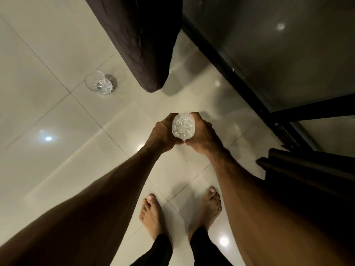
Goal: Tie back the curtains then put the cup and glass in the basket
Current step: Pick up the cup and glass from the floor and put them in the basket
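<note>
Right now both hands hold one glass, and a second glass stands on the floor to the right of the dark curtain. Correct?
Wrong side: the head view shows the second glass left of the dark curtain; the left hand and right hand do hold one glass.

clear star-cut glass, dark brown curtain, cream tiles

Clear cut glass; glossy floor tiles; matt dark cloth curtain.
</note>
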{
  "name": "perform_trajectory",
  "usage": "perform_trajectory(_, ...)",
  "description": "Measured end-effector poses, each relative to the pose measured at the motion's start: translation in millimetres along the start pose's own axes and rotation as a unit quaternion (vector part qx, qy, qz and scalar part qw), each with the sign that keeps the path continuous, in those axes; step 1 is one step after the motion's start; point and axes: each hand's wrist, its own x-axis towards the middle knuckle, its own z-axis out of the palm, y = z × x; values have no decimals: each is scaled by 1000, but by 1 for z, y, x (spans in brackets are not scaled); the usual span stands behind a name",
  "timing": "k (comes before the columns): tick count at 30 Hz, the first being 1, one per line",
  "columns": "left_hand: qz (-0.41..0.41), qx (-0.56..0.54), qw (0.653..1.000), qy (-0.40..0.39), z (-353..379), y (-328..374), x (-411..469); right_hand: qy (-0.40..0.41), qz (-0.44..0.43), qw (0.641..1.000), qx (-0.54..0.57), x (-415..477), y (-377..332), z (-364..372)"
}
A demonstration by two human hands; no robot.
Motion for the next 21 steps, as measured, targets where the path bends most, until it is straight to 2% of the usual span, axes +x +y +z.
perform_trajectory(12,61,10,998,-25,-108,169,-216,23,29,999,37,-209,-144,-148)
perform_trajectory(21,104,35,992,-66,-114,258,-386,67,63,995,39,-395,-182,-222)
